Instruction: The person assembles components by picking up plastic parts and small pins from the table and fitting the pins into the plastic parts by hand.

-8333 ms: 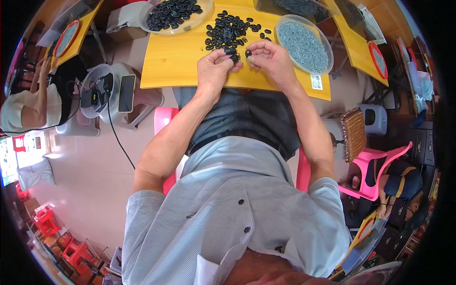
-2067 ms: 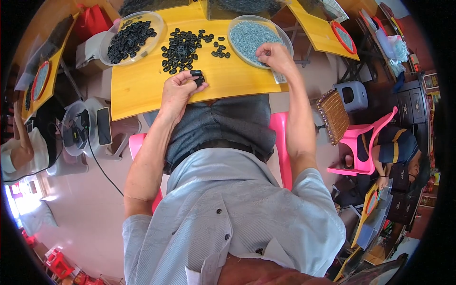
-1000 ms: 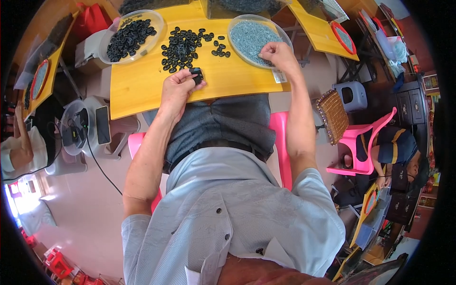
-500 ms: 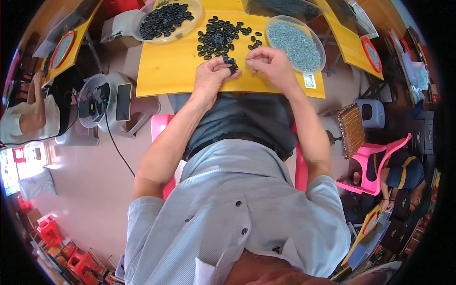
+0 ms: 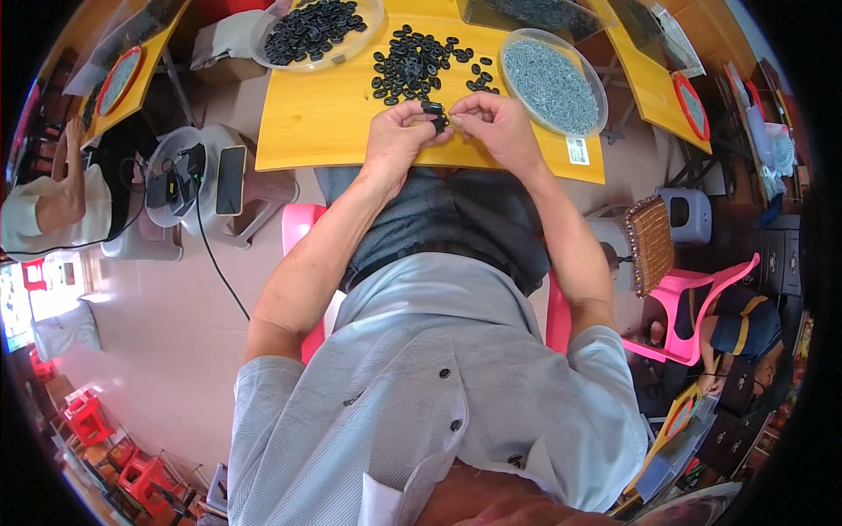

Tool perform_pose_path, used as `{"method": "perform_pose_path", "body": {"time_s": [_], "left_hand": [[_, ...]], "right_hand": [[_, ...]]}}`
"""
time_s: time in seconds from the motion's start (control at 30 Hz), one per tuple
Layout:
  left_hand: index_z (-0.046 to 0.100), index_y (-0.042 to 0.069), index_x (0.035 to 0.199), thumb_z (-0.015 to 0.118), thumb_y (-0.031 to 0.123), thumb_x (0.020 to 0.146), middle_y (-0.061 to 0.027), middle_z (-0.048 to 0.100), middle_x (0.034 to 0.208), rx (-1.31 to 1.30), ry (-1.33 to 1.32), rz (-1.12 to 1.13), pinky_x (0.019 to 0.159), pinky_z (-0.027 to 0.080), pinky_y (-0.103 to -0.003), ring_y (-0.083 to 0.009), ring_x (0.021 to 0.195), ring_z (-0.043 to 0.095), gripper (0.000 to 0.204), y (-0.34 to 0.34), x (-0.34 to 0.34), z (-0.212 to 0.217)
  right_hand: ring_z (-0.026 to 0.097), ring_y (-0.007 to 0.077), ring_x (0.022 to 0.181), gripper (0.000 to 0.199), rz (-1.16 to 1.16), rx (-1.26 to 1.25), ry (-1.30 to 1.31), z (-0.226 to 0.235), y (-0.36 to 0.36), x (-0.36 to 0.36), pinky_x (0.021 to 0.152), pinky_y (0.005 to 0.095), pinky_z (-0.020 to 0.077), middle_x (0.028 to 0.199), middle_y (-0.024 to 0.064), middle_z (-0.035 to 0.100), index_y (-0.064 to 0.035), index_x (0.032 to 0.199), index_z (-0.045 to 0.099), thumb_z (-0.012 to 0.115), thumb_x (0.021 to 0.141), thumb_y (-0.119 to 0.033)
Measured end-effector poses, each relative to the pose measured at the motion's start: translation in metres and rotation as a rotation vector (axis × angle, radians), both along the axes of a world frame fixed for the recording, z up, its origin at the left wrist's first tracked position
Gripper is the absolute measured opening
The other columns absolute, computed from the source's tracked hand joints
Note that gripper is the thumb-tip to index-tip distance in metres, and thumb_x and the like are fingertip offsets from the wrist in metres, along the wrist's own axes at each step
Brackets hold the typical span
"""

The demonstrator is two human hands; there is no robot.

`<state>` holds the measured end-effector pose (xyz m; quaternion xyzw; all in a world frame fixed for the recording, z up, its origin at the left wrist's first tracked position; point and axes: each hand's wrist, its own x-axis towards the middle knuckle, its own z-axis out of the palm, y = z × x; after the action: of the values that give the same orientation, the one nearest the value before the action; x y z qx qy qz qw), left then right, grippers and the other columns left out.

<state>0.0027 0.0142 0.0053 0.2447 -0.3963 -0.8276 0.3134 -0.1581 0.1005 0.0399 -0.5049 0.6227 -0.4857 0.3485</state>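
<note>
Over the near edge of the yellow table (image 5: 307, 131), my left hand (image 5: 395, 140) is closed on a small black plastic part (image 5: 433, 109) held between thumb and fingers. More black shows just below it at the fingertips, its shape unclear. Close on its right, my right hand (image 5: 502, 136) pinches thumb and forefinger together at the part. Whatever is in that pinch is too small to make out. Beyond my hands lies a loose pile of black oval plastic pieces (image 5: 412, 66). Thin silvery screws (image 5: 553, 83) fill a round clear tub to the right.
At the table's far left stands a clear tub (image 5: 377, 31) of similar black pieces. A white label (image 5: 578, 151) sticks near the right corner. A phone (image 5: 231, 180) lies on a grey stool at left. Other people work at the left and lower right.
My right hand has come in closer to the black part in my left hand. The left hand still holds that part. The view has shifted slightly.
</note>
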Motion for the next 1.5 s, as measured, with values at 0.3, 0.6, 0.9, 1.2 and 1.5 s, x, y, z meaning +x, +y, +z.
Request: {"method": "perform_pose_path", "body": {"time_s": [0.3, 0.6, 0.9, 1.2, 1.5], "left_hand": [[0.068, -0.007, 0.100, 0.059, -0.007, 0.080, -0.0108, 0.071, 0.089, -0.172, -0.115, 0.084, 0.074, 0.053, -0.022, -0.0126, 0.079, 0.069, 0.022, 0.009, 0.002, 0.012], [0.067, -0.008, 0.100, 0.060, -0.007, 0.081, -0.0121, 0.072, 0.089, -0.233, -0.155, 0.060, 0.074, 0.054, -0.022, -0.0136, 0.078, 0.069, 0.020, 0.007, 0.002, 0.008], [0.067, -0.007, 0.102, 0.060, -0.007, 0.083, -0.0128, 0.072, 0.090, -0.203, -0.139, 0.085, 0.076, 0.054, -0.023, -0.0158, 0.080, 0.070, 0.019, 0.006, 0.000, 0.008], [0.067, -0.008, 0.099, 0.062, -0.007, 0.080, -0.0114, 0.072, 0.089, -0.210, -0.152, 0.087, 0.075, 0.053, -0.022, -0.0140, 0.080, 0.070, 0.020, 0.009, 0.002, 0.008], [0.066, -0.007, 0.100, 0.059, -0.007, 0.084, -0.0109, 0.071, 0.089, -0.211, -0.117, 0.211, 0.076, 0.054, -0.024, -0.0145, 0.080, 0.068, 0.017, 0.000, 0.001, 0.006]], "right_hand": [[0.060, 0.0055, 0.063, 0.012, -0.087, -0.008, 0.206, 0.000, 0.003, 0.008, 0.058, 0.0212, 0.0470, 0.075, 0.0021, 0.068, 0.0026, 0.093, 0.069, 0.065, 0.090, -0.008], [0.060, 0.0059, 0.063, 0.012, -0.066, 0.047, 0.084, -0.002, 0.003, 0.007, 0.058, 0.0206, 0.0471, 0.077, 0.0027, 0.068, 0.0027, 0.094, 0.069, 0.065, 0.091, -0.009], [0.062, 0.0052, 0.070, 0.014, -0.043, -0.016, 0.076, 0.003, 0.003, -0.001, 0.063, 0.0198, 0.0494, 0.080, 0.0015, 0.068, 0.0040, 0.099, 0.068, 0.068, 0.087, -0.003], [0.060, 0.0048, 0.063, 0.011, -0.067, 0.018, 0.224, 0.006, 0.005, 0.009, 0.059, 0.0197, 0.0468, 0.075, 0.0006, 0.067, 0.0031, 0.095, 0.069, 0.067, 0.088, -0.006], [0.061, 0.0066, 0.063, 0.014, -0.036, -0.041, 0.107, 0.011, -0.012, -0.006, 0.059, 0.0210, 0.0478, 0.075, 0.0030, 0.068, 0.0021, 0.098, 0.070, 0.066, 0.088, -0.007]]}}
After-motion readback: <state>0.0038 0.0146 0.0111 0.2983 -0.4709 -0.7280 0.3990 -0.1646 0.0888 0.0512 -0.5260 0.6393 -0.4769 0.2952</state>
